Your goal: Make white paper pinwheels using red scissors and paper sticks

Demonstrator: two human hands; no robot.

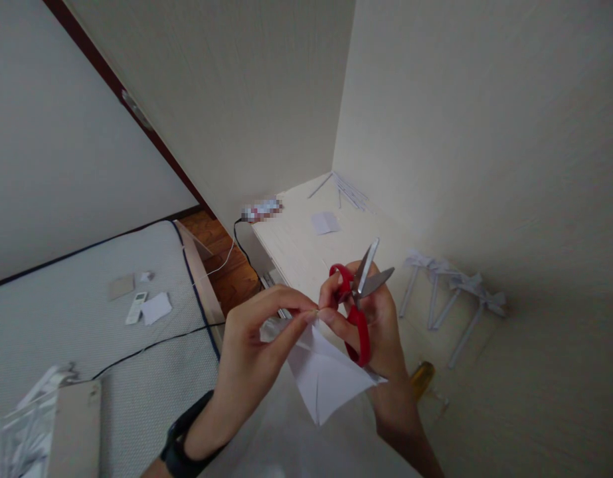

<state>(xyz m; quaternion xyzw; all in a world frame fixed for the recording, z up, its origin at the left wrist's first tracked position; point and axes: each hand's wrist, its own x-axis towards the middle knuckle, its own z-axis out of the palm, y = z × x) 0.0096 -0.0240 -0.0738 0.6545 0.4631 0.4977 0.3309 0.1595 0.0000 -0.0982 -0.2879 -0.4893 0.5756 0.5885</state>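
On the far left, a bed (87,318) carries a remote (135,307) and a paper scrap (157,308) just beside it, with a black cable (151,345) trailing across the cover toward the desk (306,245).

Your left hand (251,358) rises from the bottom edge, wrist bent back toward you, a black watch (179,448) on the forearm. Its thumb and forefinger are pinched shut on the top corner of a folded white paper (326,378); the other fingers curl loosely beneath. The paper hangs from that pinch as a creased sheet, its point aimed down, lying between both hands and in front of your right palm.

Your right hand (376,332) stands upright just beside the left, fingertips meeting it at the pinch. It is closed around red scissors (356,305), thumb through the upper loop, and its thumb tip also presses the paper's corner. The blades point up and away from you, parted slightly, clear above the paper and not touching it.

Further right, on the desk, rolled paper sticks (450,292) tied with bows lean near the wall. A yellow bottle (422,380) shows just behind your right wrist.
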